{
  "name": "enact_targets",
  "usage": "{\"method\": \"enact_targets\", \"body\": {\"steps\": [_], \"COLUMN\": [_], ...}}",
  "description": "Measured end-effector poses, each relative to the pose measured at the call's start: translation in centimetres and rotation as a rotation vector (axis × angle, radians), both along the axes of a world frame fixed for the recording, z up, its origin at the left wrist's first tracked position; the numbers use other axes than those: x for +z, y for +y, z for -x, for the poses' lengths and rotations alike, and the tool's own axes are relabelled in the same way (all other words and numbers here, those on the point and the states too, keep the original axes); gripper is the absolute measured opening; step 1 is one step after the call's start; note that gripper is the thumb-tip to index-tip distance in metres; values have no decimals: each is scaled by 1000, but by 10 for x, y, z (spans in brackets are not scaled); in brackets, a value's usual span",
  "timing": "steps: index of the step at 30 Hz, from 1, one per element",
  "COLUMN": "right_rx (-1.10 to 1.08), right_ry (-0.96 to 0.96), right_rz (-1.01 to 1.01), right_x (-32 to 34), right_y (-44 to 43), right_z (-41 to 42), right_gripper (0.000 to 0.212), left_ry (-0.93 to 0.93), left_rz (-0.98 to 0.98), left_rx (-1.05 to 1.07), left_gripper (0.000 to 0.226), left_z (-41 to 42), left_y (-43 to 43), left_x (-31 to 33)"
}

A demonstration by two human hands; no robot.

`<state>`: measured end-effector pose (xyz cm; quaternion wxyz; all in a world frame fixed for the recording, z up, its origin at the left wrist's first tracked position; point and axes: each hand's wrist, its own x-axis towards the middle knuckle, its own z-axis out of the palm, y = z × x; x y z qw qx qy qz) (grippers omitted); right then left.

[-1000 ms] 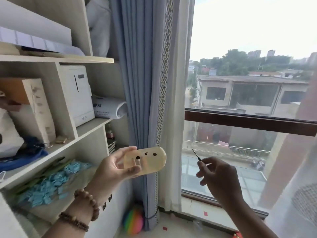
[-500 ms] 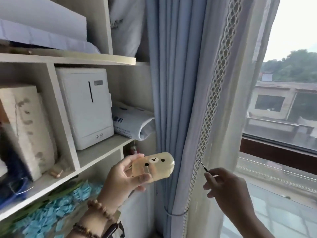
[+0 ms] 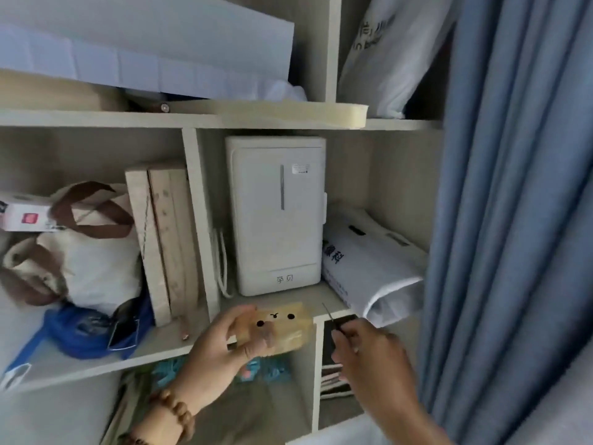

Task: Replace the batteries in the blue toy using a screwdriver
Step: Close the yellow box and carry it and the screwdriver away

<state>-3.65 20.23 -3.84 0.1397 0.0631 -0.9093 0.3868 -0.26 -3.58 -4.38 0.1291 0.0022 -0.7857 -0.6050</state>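
My left hand [image 3: 221, 345] grips a small yellowish-tan toy [image 3: 282, 326] with a drawn bear face of two black eyes and a nose; it looks tan here, not blue. The toy hangs in the air in front of the shelf. To its right, my right hand [image 3: 369, 354] pinches a thin screwdriver [image 3: 329, 313] whose dark shaft points up and left. Its tip stays apart from the toy. No batteries are visible.
A wooden shelf unit [image 3: 199, 200] fills the view, holding a white box-shaped appliance [image 3: 276, 216], a folded white bag [image 3: 369, 264], wooden boards, a cloth tote and blue fabric. A blue curtain [image 3: 513, 187] hangs at the right.
The view has swung left from the window to the shelf. Both hands keep their hold on the toy and the screwdriver and stay about as far apart.
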Motion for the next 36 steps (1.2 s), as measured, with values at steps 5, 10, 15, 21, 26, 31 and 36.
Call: {"method": "enact_targets", "body": {"steps": [5,10,15,21,26,31,36], "right_rx": [57,107,80,20,10,-19,-36], "right_ry": [39,74,66,116,119,145,162], "right_rz": [-100,-32,-57,-234,-275,-262,-284], "right_x": [3,-4,-11,-14,-17,-21,-21], "right_y": [-9,-33,-48,-47,-47,-49,-49], "right_z": [45,64,85,102,110,108,108], "right_gripper": [26,16,19,23,25,24,24], "left_ry": [-23,-43,-89,-162,-197,-178,-145], "left_rz": [119,116,178,314,306,294,267], "left_rx": [127,163,218,234,232,243,244], "left_gripper": [50,55,62,63,64,64,66], "left_z": [9,23,37,49,53,55,56], "left_y": [12,25,17,16,16,13,12], "left_x": [-4,-8,-13,-14,-13,-14,-17]}}
